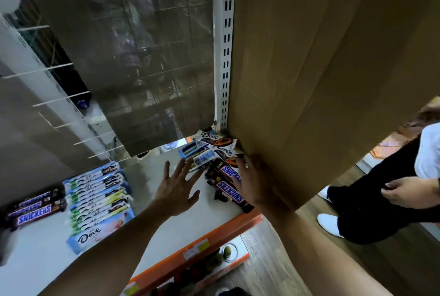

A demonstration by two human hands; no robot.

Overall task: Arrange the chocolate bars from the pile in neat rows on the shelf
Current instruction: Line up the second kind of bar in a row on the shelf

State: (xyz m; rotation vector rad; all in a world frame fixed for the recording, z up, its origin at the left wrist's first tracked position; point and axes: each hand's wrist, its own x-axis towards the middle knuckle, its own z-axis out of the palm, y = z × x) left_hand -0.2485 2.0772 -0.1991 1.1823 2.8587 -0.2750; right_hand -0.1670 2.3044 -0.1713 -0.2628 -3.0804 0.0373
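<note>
Askew, glossy brown-and-white chocolate bars [215, 144]

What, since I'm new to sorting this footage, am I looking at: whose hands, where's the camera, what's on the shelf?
There is no machine: these are a person's bare hands, filmed by one camera worn on their head, looking down. The left hand is open, fingers spread, above the white shelf. The right hand rests flat on a loose pile of Dove and Snickers bars in the corner beside a cardboard sheet. Neither holds anything. To the left lie a neat row of Dove bars and a short row of Snickers bars. A second person stands at the right.
</note>
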